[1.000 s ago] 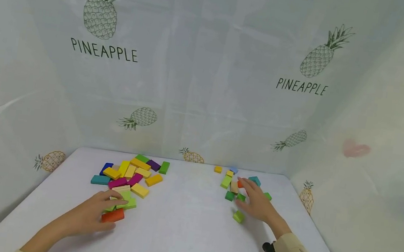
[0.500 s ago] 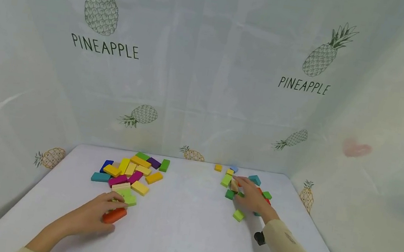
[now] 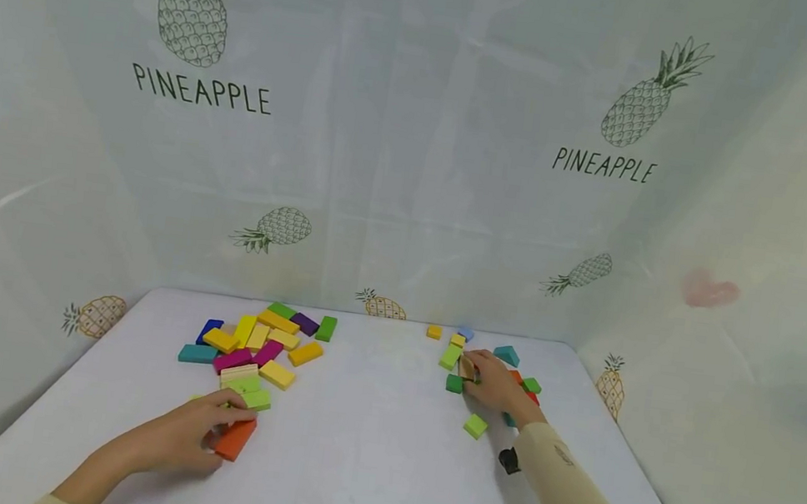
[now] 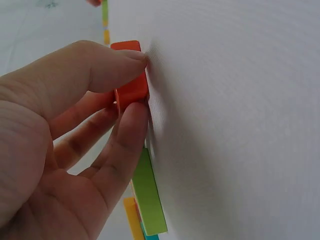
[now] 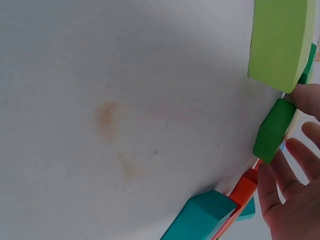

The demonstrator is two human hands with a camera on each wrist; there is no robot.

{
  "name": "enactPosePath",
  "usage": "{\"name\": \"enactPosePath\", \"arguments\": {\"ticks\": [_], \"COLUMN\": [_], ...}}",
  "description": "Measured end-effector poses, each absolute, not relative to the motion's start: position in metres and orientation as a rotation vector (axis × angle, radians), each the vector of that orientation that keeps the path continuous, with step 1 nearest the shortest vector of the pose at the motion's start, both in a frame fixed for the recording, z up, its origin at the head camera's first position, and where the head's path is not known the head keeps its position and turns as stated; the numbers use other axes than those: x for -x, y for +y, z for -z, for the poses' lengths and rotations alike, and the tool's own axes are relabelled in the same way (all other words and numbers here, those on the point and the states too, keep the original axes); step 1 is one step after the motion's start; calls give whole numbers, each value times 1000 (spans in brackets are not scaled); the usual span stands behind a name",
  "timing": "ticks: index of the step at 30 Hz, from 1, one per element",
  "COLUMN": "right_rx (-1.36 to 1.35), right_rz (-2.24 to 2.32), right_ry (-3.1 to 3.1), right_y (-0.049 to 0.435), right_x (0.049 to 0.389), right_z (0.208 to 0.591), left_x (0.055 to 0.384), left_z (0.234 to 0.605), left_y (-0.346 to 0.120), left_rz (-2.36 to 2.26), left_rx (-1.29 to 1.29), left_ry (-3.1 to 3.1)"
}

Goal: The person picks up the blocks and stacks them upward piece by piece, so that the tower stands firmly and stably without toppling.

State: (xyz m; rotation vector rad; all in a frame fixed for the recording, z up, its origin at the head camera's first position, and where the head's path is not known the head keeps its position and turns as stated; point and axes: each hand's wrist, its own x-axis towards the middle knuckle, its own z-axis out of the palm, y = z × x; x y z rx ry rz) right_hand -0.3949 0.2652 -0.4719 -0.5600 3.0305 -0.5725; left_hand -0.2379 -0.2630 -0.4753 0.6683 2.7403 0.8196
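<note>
"What's nearest us?"

"The orange block (image 3: 235,439). The left hand (image 3: 180,433) has it pinched between thumb and fingers, low over the white table (image 3: 363,457); I can't tell whether the two touch."

"And past it?"

"Light green blocks (image 3: 255,399), just beyond the orange block. A lone lime block (image 3: 475,426) sits well to the right of it, a little farther off."

"Where's the other hand?"

"The right hand (image 3: 497,383) is farther out, right of the orange block, its fingers bent at a tan block (image 3: 466,367). Gripping or only touching, I can't tell. A dark green block (image 3: 454,384) is there too."

"Anything farther?"

"A pale blue block (image 3: 466,333), far beyond the orange block and to its right. Behind everything hangs a pineapple-print curtain (image 3: 415,161)."
</note>
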Motion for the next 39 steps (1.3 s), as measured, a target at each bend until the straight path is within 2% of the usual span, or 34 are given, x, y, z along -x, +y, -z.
{"name": "enactPosePath", "arguments": {"ticks": [20,39], "right_rx": [488,537], "right_rz": [512,528], "right_ry": [3052,3092], "right_y": [266,270], "right_x": [401,404], "right_z": [478,482], "left_x": [242,242], "left_z": [480,478], "left_y": [-257,-243], "left_rz": [-913,-886], "left_rx": [-699,-642], "left_ry": [2704,2758]}}
